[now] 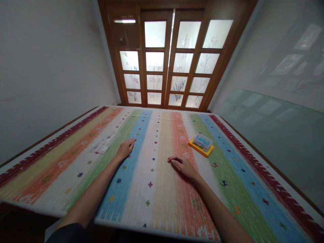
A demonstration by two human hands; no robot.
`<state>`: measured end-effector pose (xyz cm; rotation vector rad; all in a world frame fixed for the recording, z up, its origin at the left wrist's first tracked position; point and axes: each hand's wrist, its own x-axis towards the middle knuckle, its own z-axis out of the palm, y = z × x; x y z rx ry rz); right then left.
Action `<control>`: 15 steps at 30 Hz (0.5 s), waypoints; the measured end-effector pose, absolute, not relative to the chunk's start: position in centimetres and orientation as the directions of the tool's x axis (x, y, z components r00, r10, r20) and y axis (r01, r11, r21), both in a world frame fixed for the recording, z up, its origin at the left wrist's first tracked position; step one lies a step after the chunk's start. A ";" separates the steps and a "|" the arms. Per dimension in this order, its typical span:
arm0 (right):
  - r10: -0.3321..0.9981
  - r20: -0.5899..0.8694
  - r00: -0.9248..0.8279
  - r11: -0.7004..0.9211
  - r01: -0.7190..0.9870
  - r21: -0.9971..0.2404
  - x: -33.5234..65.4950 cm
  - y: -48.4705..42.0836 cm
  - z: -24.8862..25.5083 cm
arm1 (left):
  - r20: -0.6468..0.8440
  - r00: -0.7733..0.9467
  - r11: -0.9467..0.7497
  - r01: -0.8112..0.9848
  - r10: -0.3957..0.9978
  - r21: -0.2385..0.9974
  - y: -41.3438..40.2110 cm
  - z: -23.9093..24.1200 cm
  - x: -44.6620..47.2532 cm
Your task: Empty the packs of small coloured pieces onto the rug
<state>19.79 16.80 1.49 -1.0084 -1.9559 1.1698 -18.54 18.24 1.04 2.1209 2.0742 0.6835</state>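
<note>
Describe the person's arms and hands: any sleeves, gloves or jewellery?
The left hand and right hand are bare: no gloves, no visible rings or watch. Both forearms are uncovered too. A dark sleeve shows only at the left upper arm, by the bottom edge.

Forearms: both run off the bottom edge, elbows out of view.
Right hand (182, 165): fingers curl onto the striped cloth (157, 189), hiding whatever lies under the tips.
Left hand (126, 147): palm down, underside unseen.
Clear packets (102, 145): contents too faint to tell.
Clear box (202, 141): blue lettering too small to read.
Cloth: near corners cut off.
Door panes (155, 33): frosted, all blur behind.
</note>
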 end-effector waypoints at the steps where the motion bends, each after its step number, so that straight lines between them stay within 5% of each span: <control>1: 0.852 0.139 -0.505 0.318 0.288 -0.903 19.8 16.8 1.6 | 0.250 -0.024 -0.074 0.923 0.968 0.378 17.8 1.0 -18.6; 8: 0.857 0.280 -0.433 0.452 0.372 -0.810 21.1 17.8 2.7 | 0.280 -0.004 -0.111 0.912 0.960 0.395 17.6 0.9 -18.5; 12: 0.769 0.531 -0.356 0.637 0.501 -0.586 24.4 20.4 4.8 | 0.279 0.007 -0.121 0.910 0.960 0.395 19.0 1.1 -18.2; 15: 0.733 0.599 -0.324 0.626 0.667 -0.405 27.9 22.9 6.7 | 0.297 -0.011 -0.115 0.908 0.955 0.403 19.8 1.3 -18.1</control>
